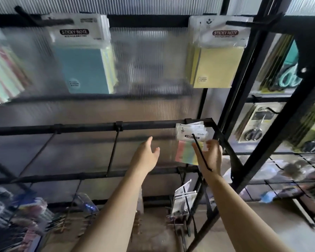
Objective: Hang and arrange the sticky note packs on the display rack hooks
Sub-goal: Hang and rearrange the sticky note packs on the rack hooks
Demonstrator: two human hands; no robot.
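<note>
Blue pack, yellow pack, pastel-striped pack, black rack.

A stack of multicolour sticky note packs, pink, green and yellow under white header cards, hangs near the back of the right-hand hook on the middle rail of the display rack. On the rail above, a bundle of blue-fronted packs and another of yellow packs hang well apart, while the neighbouring middle-rail hook stands bare.
</note>
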